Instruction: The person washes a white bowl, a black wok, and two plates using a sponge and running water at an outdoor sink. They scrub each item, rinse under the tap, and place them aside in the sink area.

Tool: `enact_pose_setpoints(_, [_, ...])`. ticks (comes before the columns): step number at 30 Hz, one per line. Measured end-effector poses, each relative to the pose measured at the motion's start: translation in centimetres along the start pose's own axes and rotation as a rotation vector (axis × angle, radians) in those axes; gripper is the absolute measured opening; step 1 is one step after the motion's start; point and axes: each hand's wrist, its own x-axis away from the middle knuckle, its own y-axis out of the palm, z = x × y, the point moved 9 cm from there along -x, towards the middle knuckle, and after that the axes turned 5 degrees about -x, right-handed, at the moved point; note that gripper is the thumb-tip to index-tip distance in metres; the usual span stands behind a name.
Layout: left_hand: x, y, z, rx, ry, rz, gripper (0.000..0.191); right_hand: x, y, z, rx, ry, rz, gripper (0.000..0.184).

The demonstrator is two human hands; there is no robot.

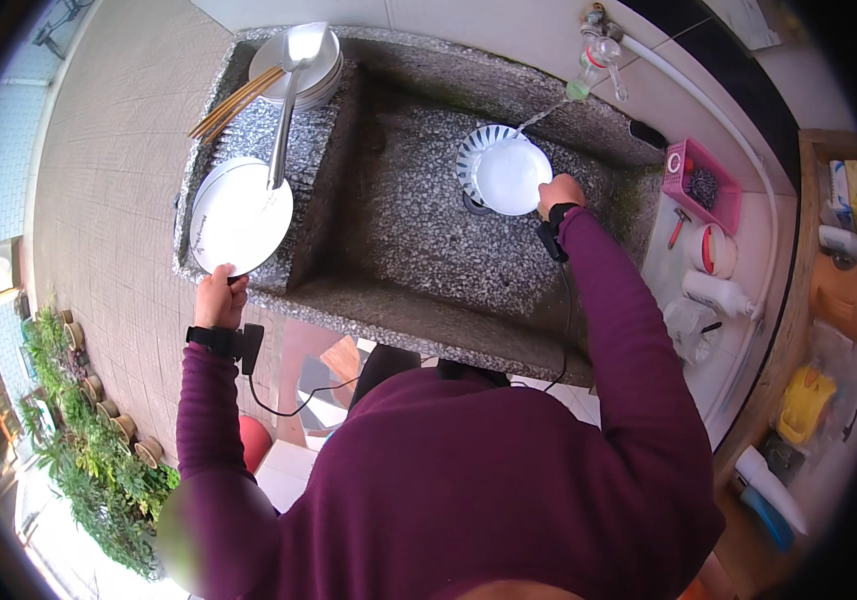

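My left hand pinches the near rim of a white plate at the ribbed left ledge of the stone sink. Another plate's edge shows just behind it. In the basin, my right hand grips the right rim of a white bowl. A rim with dark dashes shows at its upper left; whether it belongs to a second dish, I cannot tell. Water runs from the tap to the bowl's far side. A metal turner spans from stacked bowls to the plate.
Wooden chopsticks lean on the stacked bowls and stick out past the sink's left edge. The thick sink rim runs before my body. To the right stand a pink basket with a scourer, a red-handled tool and a white bottle.
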Motion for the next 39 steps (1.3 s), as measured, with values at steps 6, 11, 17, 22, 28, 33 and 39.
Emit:
enact_pose_setpoints(6, [-3.1, -1.1, -1.4, 0.036, -0.029, 0.020, 0.010, 0.6, -0.8, 5.9, -0.053, -0.045, 0.067, 0.037])
enact_pose_setpoints(11, [-4.4, -1.5, -2.0, 0.098, -0.053, 0.035, 0.009, 1.7, 0.6, 12.3, -0.228, 0.014, 0.059, 0.037])
enact_pose_setpoints(17, [-6.4, -3.3, -4.0, 0.077, -0.197, 0.086, 0.019, 2.0, 3.9, 18.0, -0.470, 0.318, 0.108, 0.036])
enact_pose_setpoints(22, [-6.7, -4.0, -3.9, 0.029, -0.197, 0.054, 0.018, 2.0, 6.4, 20.0, -0.546, 0.455, 0.114, 0.038])
enact_pose_setpoints(28, [-5.7, -3.6, -2.9, -0.146, -0.158, 0.068, 0.023, 1.0, 9.7, 21.1, -0.651, 0.493, 0.109, 0.040])
enact_pose_setpoints(33, [-1.7, -1.2, -3.9, -0.069, -0.280, 0.157, 0.038, -0.5, 12.7, 22.8, -0.586, 0.483, 0.068, 0.041])
enact_pose_setpoints(39, [3.5, 16.8, -4.8, -0.191, -0.264, -0.402, 0.030, -1.4, 13.2, 22.6, -0.608, 0.319, 0.061, 0.038])
